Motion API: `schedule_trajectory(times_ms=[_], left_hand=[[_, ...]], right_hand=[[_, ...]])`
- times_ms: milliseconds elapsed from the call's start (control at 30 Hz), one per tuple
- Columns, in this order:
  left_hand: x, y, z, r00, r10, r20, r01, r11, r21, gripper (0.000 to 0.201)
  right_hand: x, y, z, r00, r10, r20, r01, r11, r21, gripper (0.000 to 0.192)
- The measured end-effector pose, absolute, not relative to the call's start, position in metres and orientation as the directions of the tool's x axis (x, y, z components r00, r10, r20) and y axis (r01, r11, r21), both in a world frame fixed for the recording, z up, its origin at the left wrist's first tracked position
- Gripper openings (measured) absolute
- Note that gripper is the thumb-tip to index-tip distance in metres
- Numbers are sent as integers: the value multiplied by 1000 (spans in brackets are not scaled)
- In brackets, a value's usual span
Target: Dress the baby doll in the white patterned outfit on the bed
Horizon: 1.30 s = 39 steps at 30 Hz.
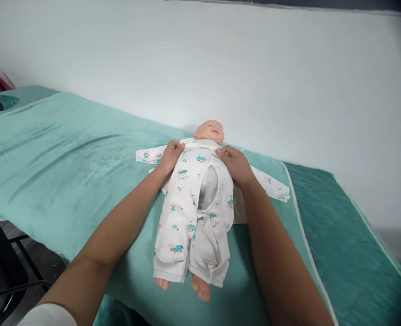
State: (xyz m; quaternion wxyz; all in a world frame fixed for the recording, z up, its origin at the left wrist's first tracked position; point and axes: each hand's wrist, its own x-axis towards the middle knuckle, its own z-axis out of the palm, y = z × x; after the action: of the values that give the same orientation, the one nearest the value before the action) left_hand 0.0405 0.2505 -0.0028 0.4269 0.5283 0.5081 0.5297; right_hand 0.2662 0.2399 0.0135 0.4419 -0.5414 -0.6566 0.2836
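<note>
Along the white wall (187, 54), a light-green sheet (68, 154) is spread. On it, a baby doll (209, 130) is laid on its back, head nearest the wall, bare feet (201, 289) toward the camera. White printed pants (182, 194) are worn, drawn up to the chest, over a matching top (268, 183), sleeves stretched to both sides. By left hand (171, 155) and right hand (236, 164), opposite sides of the waistband (200, 146) are pinched, thumb against fingers.

A white wall (200, 63) backs the green-covered bed (68, 154) above grey flooring (49, 262).
</note>
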Motion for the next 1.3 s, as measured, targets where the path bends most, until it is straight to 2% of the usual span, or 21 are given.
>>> schedule_trajectory(times_ms=[100, 233, 467, 567, 700, 900, 1033, 1167, 1300], left_hand=[[40, 250, 1, -50, 997, 56, 42, -54, 998, 21], [38, 247, 3, -13, 992, 128, 198, -123, 972, 19], [32, 237, 4, 53, 957, 284, 406, -281, 870, 12], [27, 230, 5, 78, 958, 275, 451, -280, 847, 12], [22, 222, 3, 91, 963, 254, 476, -266, 838, 11], [17, 220, -4, 122, 968, 218, 484, -250, 838, 12], [11, 216, -2, 189, 979, 79, 424, -154, 892, 12], [3, 209, 9, 349, 932, -103, 338, -23, 941, 29], [4, 205, 13, 528, 843, -99, 190, -4, 982, 36]], right_hand=[[267, 241, 12, 1, 976, 219, 375, 203, -905, 40], [264, 232, 12, 106, 985, 137, 306, 98, -947, 37], [258, 217, 8, 187, 946, 265, 285, 206, -936, 23], [259, 211, 2, 213, 931, 296, 246, 242, -939, 23], [261, 198, -6, 282, 905, 317, 289, 235, -928, 22], [268, 167, -16, 412, 872, 265, 372, 104, -922, 21], [274, 146, -20, 361, 923, 131, 421, -37, -906, 14], [274, 132, -15, 231, 973, 19, 297, -52, -954, 16], [272, 131, -11, 174, 985, -9, 116, -29, -993, 21]])
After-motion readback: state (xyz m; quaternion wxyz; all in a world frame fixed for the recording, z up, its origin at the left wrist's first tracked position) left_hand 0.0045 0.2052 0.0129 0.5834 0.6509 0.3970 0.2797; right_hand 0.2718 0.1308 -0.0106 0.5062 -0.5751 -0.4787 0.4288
